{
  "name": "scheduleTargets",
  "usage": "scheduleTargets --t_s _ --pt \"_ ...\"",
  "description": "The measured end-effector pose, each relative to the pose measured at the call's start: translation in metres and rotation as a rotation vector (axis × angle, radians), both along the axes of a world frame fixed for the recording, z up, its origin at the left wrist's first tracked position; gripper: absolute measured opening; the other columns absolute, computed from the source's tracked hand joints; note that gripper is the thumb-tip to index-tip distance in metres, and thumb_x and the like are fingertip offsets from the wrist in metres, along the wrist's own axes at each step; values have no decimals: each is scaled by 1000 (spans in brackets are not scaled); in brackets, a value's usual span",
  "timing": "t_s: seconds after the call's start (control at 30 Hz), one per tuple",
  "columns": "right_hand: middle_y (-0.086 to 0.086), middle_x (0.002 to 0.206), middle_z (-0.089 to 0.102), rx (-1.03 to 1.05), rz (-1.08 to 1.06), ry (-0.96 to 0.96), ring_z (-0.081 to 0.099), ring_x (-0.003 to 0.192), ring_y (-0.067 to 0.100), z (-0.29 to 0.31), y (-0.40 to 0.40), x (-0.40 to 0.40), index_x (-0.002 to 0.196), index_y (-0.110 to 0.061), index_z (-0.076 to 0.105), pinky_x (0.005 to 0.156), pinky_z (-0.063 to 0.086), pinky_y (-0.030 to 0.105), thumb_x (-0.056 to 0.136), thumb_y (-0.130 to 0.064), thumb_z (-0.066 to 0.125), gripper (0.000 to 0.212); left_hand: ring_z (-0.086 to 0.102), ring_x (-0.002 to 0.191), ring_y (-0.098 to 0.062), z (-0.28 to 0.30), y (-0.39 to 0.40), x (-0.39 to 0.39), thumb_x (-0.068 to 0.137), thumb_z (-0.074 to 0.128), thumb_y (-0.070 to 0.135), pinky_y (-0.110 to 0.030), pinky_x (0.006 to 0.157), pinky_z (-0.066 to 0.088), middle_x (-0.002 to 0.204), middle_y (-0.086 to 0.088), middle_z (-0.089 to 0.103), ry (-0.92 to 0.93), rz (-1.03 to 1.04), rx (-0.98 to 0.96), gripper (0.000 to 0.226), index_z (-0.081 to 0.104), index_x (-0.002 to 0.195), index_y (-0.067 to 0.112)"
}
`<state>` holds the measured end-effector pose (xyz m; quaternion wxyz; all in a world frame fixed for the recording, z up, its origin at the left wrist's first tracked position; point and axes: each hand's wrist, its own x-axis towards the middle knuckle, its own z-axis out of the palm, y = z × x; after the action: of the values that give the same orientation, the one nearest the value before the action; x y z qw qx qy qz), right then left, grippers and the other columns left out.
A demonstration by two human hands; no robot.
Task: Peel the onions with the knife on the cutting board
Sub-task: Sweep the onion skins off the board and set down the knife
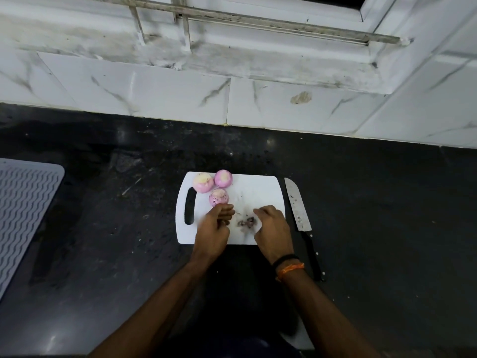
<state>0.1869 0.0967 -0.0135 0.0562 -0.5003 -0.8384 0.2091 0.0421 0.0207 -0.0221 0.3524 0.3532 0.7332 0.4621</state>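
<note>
Three peeled onions sat clustered at the upper left of the white cutting board, centre frame on the dark bench. The left hand, fingers curled, held nothing visible. The right hand rested loosely beside peel scraps. The knife lay just right of the board.

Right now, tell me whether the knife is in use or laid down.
Laid down. The knife lies flat on the black counter, just right of the cutting board; neither hand touches it.

three onions on cutting board, knife just right of it
</note>
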Motion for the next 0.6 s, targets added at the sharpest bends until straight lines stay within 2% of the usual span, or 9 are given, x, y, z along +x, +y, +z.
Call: scheduleTargets --t_s 0.13,0.3,0.4,0.5,0.6 --pt "8 116 58 43 116 -74 55 106 29 -6 -17 -8 118 -7 67 77 56 39 78 5 57 43 69 100 -14 -5 -4 1 76 36 -21 -39 96 56 107 1 73 -153 98 8 59 67 109 18" --pt "6 121 60 106 164 -31 57 107 25 -5 -29 -11 128 -15 62 79 58 37 87 -13 61 41 70 103 -17 -8 -5 -1 84 42 -20 -43 99 54 106 0 75 -305 199 9 56 70 100 25" --pt "7 126 64 188 245 -84 59 112 27 -10 -32 -12 121 -19 68 80 60 38 86 -20 69 35 70 106 -19 -8 -4 0 86 45 -19 -43 101 53 107 -3 75 -381 227 16 52 71 99 25" --pt "5 122 66 213 305 -117 62 107 26 -15 -33 -5 117 -16 70 65 61 37 81 -12 70 36 70 105 -22 -7 -3 1 86 45 -19 -42 100 54 106 -5 75 -438 243 38 49 72 99 20" --pt "3 111 67 255 340 -97 65 91 24 -16 -33 3 108 -12 72 49 56 34 73 -5 73 35 69 108 -29 -2 -2 -1 91 42 -18 -38 97 55 105 -9 74 -519 274 75 41 71 103 8"
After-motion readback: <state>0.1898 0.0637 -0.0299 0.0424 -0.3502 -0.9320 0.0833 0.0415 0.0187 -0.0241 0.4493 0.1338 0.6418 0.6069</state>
